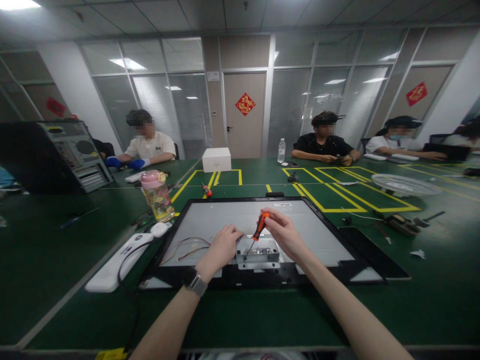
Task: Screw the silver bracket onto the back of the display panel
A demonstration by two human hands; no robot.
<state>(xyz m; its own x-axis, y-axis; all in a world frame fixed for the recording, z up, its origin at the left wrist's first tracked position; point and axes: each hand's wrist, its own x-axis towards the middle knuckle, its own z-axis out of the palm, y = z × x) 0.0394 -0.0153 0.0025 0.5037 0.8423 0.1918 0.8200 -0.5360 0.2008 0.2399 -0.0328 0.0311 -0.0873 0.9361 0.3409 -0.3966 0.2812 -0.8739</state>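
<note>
In the head view, a dark-framed display panel (213,220) lies face down on the table, its grey back upward. A metal bracket (258,257) sits near its front edge. My right hand (283,232) is closed around the orange and black handle of a screwdriver (260,227). The tool leans, and its tip reaches down to the left part of the bracket. My left hand (223,245), with a watch at the wrist, has its fingers bent together at the bracket's upper left corner; the fingertips are partly hidden. Thin cables (187,245) lie on the panel left of this hand.
A white power strip (116,265) and a pink-lidded bottle (155,195) stand left of the panel. A black slab (375,252) lies to the right. Behind are a white box (216,160) and a small red tool (207,190). A computer case (75,155) stands far left. Several people sit opposite.
</note>
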